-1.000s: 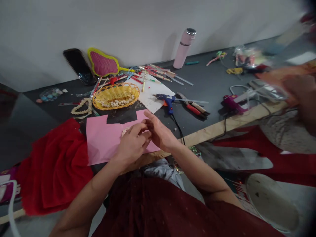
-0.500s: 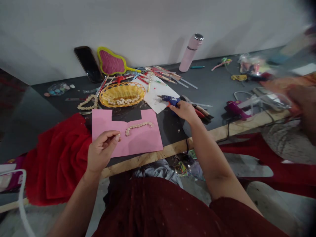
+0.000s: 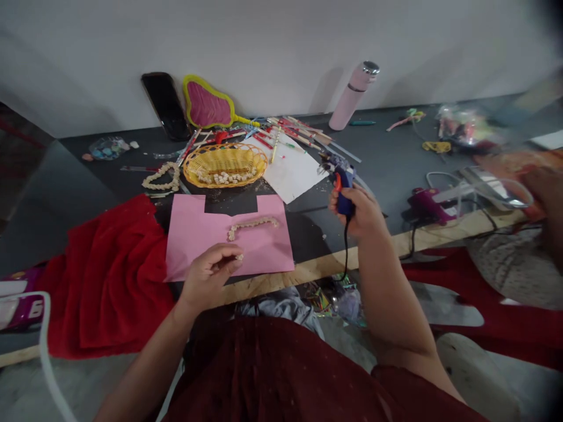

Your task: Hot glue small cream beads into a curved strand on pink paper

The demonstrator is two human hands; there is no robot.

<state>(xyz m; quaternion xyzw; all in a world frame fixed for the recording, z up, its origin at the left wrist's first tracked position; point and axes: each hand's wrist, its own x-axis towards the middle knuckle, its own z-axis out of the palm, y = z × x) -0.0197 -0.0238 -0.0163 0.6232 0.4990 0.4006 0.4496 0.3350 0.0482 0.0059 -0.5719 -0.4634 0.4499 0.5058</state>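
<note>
Between the thumb and fingers of my left hand (image 3: 213,272) is a small beige piece (image 3: 239,257), over the lower edge of the pink card (image 3: 189,234). A curved strip of beige pieces (image 3: 255,223) lies on that card. My right hand (image 3: 358,208) grips a blue glue gun (image 3: 345,202) with an orange trigger, its nozzle end pointing up and away and its black cord hanging down. Behind the card, a yellow woven basket (image 3: 224,153) contains small beige pieces. Left of the basket lies a heart-shaped ring of beige pieces (image 3: 176,176).
Sticks (image 3: 303,132) and white paper (image 3: 285,176) lie behind. A phone (image 3: 165,105), yellow-rimmed fan (image 3: 209,102) and pink bottle (image 3: 354,97) stand near the wall. Red cloth (image 3: 109,281) lies left. At right are a purple glue gun (image 3: 433,205) and another person's hand (image 3: 545,181).
My right hand has lifted the blue glue gun off the table and brought it nearer. My left hand has moved right and slightly closer with the small piece.
</note>
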